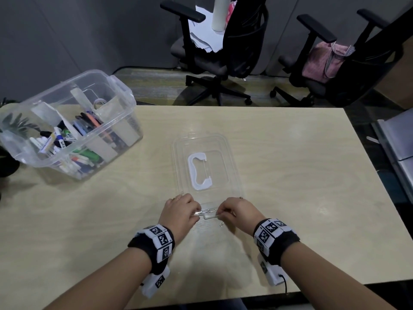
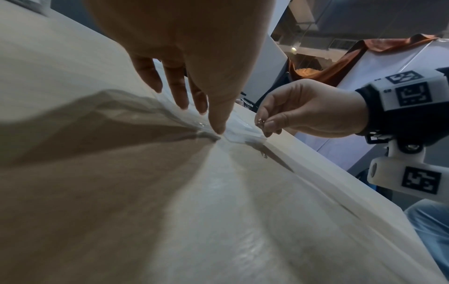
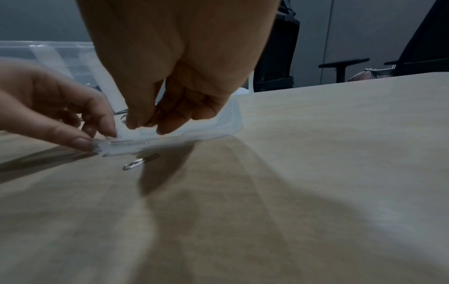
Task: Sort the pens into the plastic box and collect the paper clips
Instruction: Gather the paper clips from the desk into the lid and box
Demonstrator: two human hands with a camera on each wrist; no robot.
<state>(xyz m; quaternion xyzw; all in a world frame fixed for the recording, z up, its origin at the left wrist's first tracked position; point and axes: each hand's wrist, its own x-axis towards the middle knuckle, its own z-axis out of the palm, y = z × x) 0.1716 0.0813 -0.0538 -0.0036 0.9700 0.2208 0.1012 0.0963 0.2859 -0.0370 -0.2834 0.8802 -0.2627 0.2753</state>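
A clear plastic box (image 1: 120, 90) at the table's far left holds several pens and markers (image 1: 67, 139). Its clear lid (image 1: 228, 153) lies flat mid-table. Both hands meet at the lid's near edge, where a few paper clips (image 1: 206, 212) lie. My left hand (image 1: 196, 214) rests its straight fingertips (image 2: 219, 130) on that edge. My right hand (image 1: 220, 214) pinches a paper clip (image 2: 261, 122) between thumb and forefinger just above the lid (image 3: 218, 126). One loose clip (image 3: 139, 162) lies on the table just in front of the lid (image 2: 243, 132), also visible from the head camera (image 1: 221, 224).
Two black office chairs stand beyond the table's far edge: one (image 1: 212, 52) carries papers and a white bottle, the other (image 1: 335, 63) a pink bag. A dark plant (image 1: 13, 128) sits behind the box. The table's right edge (image 1: 366, 175) is near grey furniture.
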